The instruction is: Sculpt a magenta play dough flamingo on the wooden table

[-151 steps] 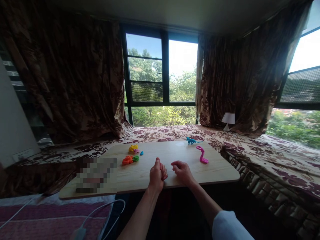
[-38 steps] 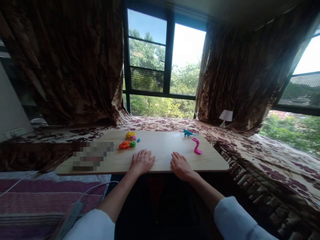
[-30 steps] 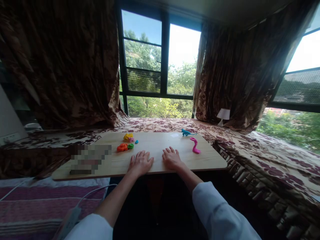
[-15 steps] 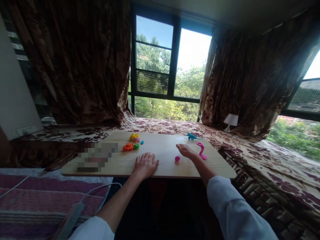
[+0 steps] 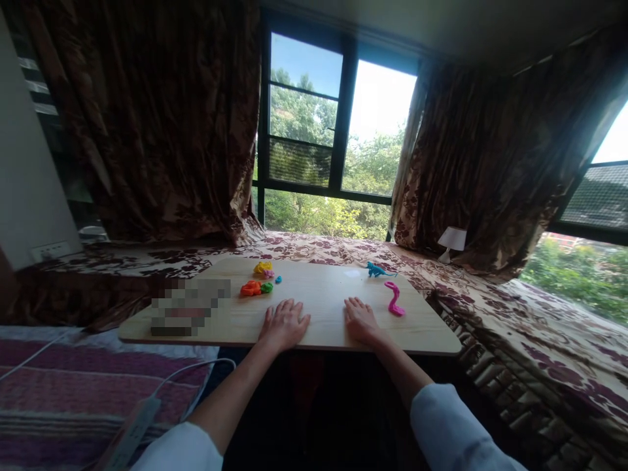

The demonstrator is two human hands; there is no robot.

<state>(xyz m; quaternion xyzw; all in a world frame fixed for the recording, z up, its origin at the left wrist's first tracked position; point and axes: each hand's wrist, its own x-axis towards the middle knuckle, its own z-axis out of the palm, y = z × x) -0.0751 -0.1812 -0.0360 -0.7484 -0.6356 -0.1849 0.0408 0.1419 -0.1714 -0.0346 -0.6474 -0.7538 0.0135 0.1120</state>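
My left hand [image 5: 284, 325] lies palm down on the light wooden tabletop [image 5: 321, 294], fingers stretched out and holding nothing visible. Right of it, my right hand [image 5: 362, 320] is also laid flat, with its fingers extended forward. It covers the spot where a small pink ball was, and whatever is under the palm is hidden. A pink S-shaped strip of modelling clay [image 5: 394, 299] rests to the right of that hand. Beyond the left hand are lumps of orange clay [image 5: 250, 288], green clay [image 5: 266, 287] and yellow clay [image 5: 263, 267], plus a tiny blue piece [image 5: 279, 279].
A blue toy dinosaur [image 5: 377, 269] stands at the tabletop's far right. On the left lies a blurred-out object [image 5: 189, 307]. A small white lamp [image 5: 452, 239] sits on the flowered ledge by the curtain. A power strip [image 5: 132, 428] with cables lies at lower left.
My right hand has come down and back toward me, turning flat over the pink ball, which is now out of sight. My left hand stays in place.
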